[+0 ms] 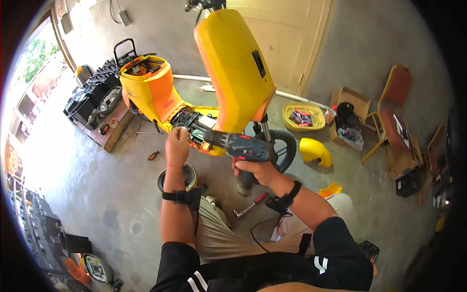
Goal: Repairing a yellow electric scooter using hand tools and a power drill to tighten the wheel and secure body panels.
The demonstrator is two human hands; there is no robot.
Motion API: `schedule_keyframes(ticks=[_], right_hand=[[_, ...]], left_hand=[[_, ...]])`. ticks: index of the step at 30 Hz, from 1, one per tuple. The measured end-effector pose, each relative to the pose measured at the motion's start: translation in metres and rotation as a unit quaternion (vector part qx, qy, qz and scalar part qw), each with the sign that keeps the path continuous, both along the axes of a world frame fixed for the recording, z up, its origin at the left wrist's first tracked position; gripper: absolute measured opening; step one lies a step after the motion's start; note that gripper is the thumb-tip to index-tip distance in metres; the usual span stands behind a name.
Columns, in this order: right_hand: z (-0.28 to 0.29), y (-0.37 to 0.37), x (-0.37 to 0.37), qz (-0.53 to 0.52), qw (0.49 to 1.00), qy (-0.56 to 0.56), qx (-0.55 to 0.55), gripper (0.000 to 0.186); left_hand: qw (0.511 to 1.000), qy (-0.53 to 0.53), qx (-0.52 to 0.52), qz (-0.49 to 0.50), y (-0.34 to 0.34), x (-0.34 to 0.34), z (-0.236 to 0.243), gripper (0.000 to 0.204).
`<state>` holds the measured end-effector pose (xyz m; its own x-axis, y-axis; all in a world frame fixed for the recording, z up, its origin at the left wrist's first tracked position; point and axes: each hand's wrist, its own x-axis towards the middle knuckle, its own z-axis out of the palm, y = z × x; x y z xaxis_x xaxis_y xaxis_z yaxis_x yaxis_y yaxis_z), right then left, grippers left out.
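A yellow and orange electric scooter (238,63) stands before me, its floor section opened so that wiring and modules (187,118) show. My right hand (255,170) is wrapped round the grip of a dark grey cordless drill (245,147), whose nose points left toward the opened section. Beside the drill's tip, my left hand (178,143) has its fingers pinched together over the edge of that section. Whatever those fingers hold is too small to make out. Whether the drill's bit touches anything cannot be seen.
A wheel (176,177) lies below my left forearm. Between my legs and the scooter rests a red-handled ratchet (250,204); a screwdriver (153,155) lies further left. To the right are a yellow basket (304,127), a curved yellow panel (315,152) and a red chair (395,92).
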<state>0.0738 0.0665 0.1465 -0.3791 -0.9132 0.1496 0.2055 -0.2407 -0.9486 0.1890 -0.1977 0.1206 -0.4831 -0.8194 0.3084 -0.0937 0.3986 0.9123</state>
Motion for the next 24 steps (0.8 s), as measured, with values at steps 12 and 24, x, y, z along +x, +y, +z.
schedule_keyframes(ticks=[12,24], right_hand=[[0.077,0.063,-0.111,-0.15,0.983,0.083,-0.069,0.053],[0.06,0.07,-0.227,-0.207,0.977,-0.019,-0.04,0.066]], left_hand=[[0.988,-0.124,-0.027,-0.088,0.005,-0.001,-0.012,0.026],[0.968,-0.214,-0.047,-0.124,0.028,-0.038,-0.005,0.037]])
